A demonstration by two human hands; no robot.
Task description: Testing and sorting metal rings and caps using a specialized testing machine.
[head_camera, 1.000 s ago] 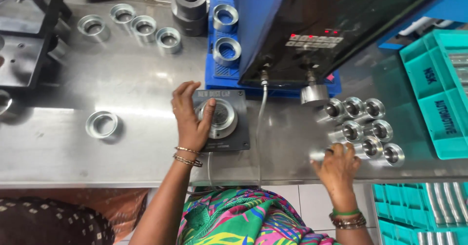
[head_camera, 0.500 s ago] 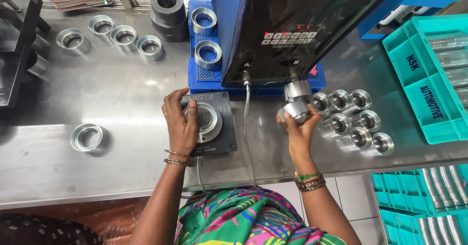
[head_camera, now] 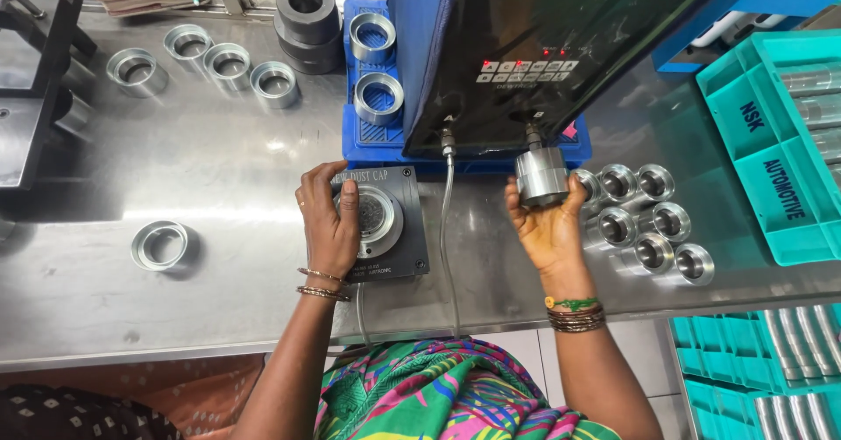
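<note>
Left hand (head_camera: pixel 331 223) pressing flat, ungripping, on dark square fixture plate (head_camera: pixel 385 223). Right of plate, right hand (head_camera: pixel 549 223) grasping silver metal cylinder (head_camera: pixel 540 176); bare steel surface (head_camera: pixel 219 186) left.

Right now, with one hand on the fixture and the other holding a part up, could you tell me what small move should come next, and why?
Probably bring the short silver metal cylinder across to the grey square fixture block. The right hand holds the cylinder raised under the black machine, apart from the cluster of silver bushes, while the left hand rests beside the fixture's round seat.
</note>
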